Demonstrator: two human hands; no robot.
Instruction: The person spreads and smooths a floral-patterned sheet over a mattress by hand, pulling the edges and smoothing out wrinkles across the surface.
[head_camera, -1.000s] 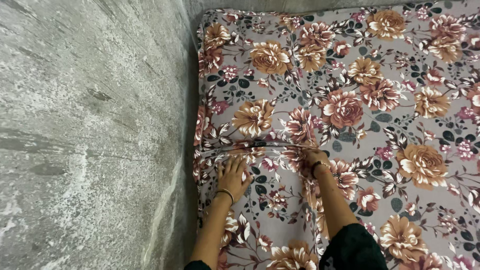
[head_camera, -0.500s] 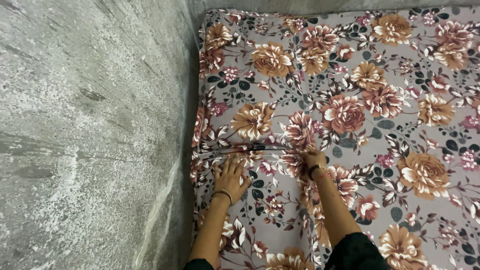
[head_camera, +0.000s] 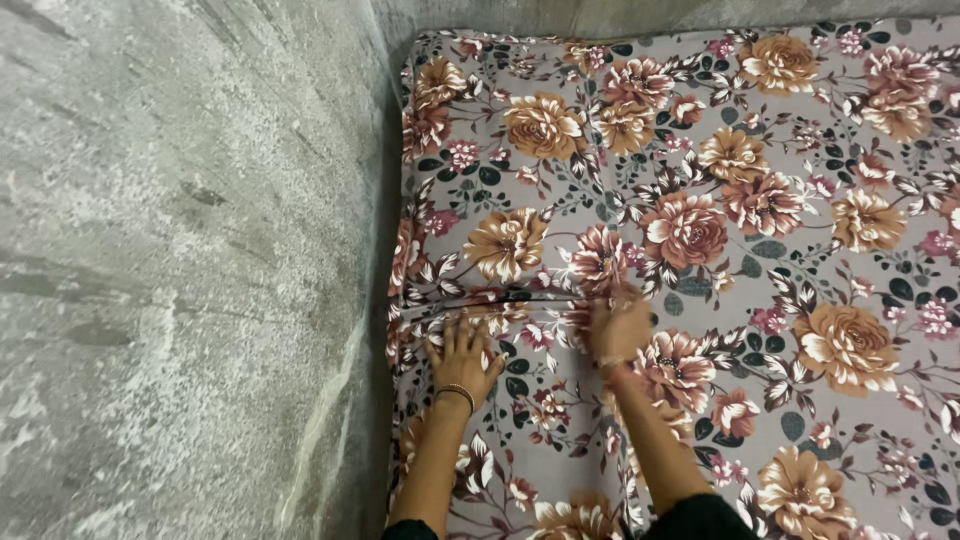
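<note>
A rough grey concrete wall (head_camera: 180, 260) runs along the left edge of a bed covered in a grey cotton sheet printed with brown and pink roses (head_camera: 760, 240). Both forearms reach straight forward from the bottom of the view. The left hand (head_camera: 462, 352) lies palm down, fingers spread flat on the sheet just below a dark fold line (head_camera: 500, 297). The right hand (head_camera: 620, 322), blurred, rests on the sheet beside that fold; its grip cannot be made out

Grey sheet (head_camera: 800, 260) w/ brown-pink roses
</note>
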